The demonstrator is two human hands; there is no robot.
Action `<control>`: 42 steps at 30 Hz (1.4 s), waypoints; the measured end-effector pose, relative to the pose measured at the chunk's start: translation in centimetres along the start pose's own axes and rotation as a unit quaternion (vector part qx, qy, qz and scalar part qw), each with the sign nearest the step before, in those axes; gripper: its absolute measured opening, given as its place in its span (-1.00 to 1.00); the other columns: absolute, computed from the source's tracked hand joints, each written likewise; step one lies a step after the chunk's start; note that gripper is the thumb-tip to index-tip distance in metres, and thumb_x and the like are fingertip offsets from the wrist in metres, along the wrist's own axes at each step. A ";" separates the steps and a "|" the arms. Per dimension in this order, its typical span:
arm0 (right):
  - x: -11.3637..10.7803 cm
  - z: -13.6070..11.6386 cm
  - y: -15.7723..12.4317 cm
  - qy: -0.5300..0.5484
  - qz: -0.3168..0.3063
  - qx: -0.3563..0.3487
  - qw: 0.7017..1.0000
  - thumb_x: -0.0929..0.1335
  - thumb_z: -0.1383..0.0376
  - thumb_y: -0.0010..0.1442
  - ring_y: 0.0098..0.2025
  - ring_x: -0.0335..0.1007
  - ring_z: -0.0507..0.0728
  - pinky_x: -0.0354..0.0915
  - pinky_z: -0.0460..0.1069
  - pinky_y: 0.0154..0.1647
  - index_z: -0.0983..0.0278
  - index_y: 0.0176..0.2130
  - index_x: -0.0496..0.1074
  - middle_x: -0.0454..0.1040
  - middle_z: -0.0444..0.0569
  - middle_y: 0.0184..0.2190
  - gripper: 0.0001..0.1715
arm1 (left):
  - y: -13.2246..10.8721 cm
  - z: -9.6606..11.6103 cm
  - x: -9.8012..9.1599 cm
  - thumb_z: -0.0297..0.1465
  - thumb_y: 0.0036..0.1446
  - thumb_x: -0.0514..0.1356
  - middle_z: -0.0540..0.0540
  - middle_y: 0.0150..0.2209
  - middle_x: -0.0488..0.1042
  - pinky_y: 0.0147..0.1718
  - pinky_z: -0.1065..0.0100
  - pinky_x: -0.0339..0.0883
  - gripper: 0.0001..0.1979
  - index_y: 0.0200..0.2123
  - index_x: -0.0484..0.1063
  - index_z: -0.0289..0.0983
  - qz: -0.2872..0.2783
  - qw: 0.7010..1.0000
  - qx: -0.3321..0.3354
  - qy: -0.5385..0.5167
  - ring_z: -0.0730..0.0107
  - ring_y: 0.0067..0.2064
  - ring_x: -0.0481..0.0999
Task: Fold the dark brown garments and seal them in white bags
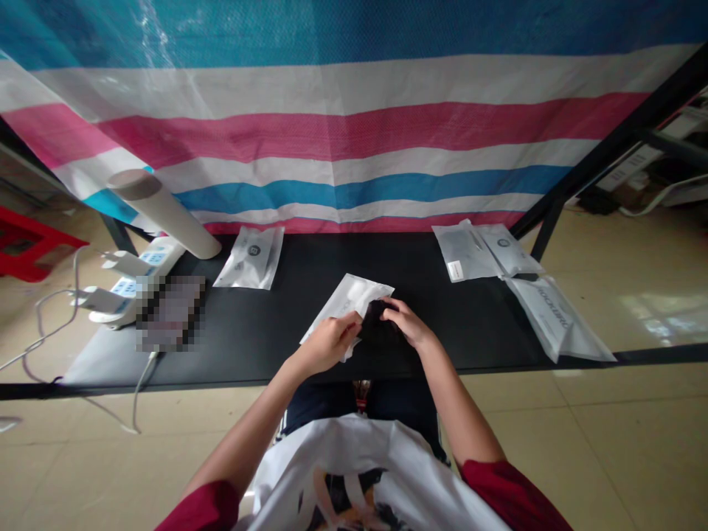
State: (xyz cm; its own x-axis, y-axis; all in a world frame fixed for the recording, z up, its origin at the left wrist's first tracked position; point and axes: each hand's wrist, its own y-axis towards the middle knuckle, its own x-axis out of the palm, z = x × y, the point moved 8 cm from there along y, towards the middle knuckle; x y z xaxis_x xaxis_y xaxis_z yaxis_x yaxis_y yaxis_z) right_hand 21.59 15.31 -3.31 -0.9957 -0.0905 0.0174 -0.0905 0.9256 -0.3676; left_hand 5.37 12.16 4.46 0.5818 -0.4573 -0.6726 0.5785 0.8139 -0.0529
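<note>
Shirt (354, 472) at your 6 o'clock; black bundle (377, 326) at 12, long axis unclear (it's crumpled). Right hand (403, 324) nearer, closed on it from 3 o'clock; left hand (327, 342) pinching white pouch (346, 304) at 9.

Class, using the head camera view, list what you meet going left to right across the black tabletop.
Power strip, logo pouch, left hand, dark bundle, right hand, red-labelled pouch, lettered pouch.
</note>
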 end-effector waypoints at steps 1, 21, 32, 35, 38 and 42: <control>0.2 0.1 0.1 0.001 0.014 -0.002 1.000 0.38 0.23 -0.06 -0.40 0.40 0.07 0.31 -0.08 -0.43 0.25 -0.23 0.48 0.48 -0.14 -0.45 -0.67 | -0.1 -0.1 0.0 -0.30 0.36 -0.07 0.10 -0.59 0.22 -0.49 0.44 0.06 -0.77 -0.33 0.26 -0.21 0.020 1.000 -0.015 0.005 0.47 -0.54 0.26; 3.6 0.2 -0.2 0.087 -0.013 -0.007 0.996 0.48 0.11 -0.10 -0.43 0.41 0.08 0.34 -0.08 -0.46 0.31 -0.44 0.54 0.50 -0.09 -0.51 -0.69 | -0.3 0.4 1.0 -0.31 0.38 -0.06 0.06 -0.56 0.35 -0.48 0.43 0.08 -0.77 -0.26 0.34 -0.20 0.036 0.996 -0.005 0.077 0.42 -0.51 0.40; 5.6 2.0 -2.2 0.177 0.064 0.005 0.982 0.43 0.04 -0.07 -0.47 0.34 0.06 0.25 -0.06 -0.45 0.29 -0.46 0.49 0.45 -0.10 -0.55 -0.65 | -0.6 1.2 1.5 -0.32 0.38 -0.05 -0.03 -0.42 0.49 -0.44 0.40 0.17 -0.77 -0.20 0.39 -0.20 0.035 0.987 0.009 0.155 0.35 -0.38 0.50; 5.1 1.5 -1.7 0.070 0.027 -0.015 0.997 0.43 0.03 -0.06 -0.52 0.30 0.05 0.21 -0.07 -0.48 0.30 -0.54 0.48 0.40 -0.13 -0.61 -0.63 | -0.7 1.8 0.4 -0.34 0.36 -0.02 -0.08 -0.34 0.51 -0.38 0.37 0.23 -0.78 -0.23 0.41 -0.21 0.066 0.977 0.033 0.200 0.28 -0.27 0.48; 5.3 1.5 -1.4 0.060 0.020 -0.025 0.998 0.45 0.10 -0.12 -0.56 0.21 0.01 0.12 -0.09 -0.52 0.30 -0.59 0.45 0.35 -0.17 -0.66 -0.69 | -0.5 2.6 0.7 -0.38 0.32 0.01 -0.10 -0.31 0.50 -0.29 0.32 0.28 -0.82 -0.28 0.40 -0.23 0.061 0.977 0.078 0.186 0.26 -0.24 0.43; 6.1 2.0 -1.7 0.184 0.047 -0.018 0.982 0.46 0.15 -0.14 -0.53 0.21 0.01 0.12 -0.09 -0.50 0.29 -0.51 0.45 0.39 -0.17 -0.61 -0.74 | -0.3 2.9 1.6 -0.38 0.32 -0.01 -0.11 -0.31 0.46 -0.21 0.24 0.30 -0.80 -0.29 0.38 -0.24 0.069 0.979 0.083 0.172 0.25 -0.24 0.39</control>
State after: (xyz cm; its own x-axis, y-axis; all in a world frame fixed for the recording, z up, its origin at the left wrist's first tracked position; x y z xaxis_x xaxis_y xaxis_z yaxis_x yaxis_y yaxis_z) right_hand 15.74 12.42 -4.41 -0.9381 0.1288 0.3216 0.0083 0.9365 -0.3507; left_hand 7.76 10.17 5.56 0.4512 -0.1753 -0.8750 0.6094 0.7768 0.1586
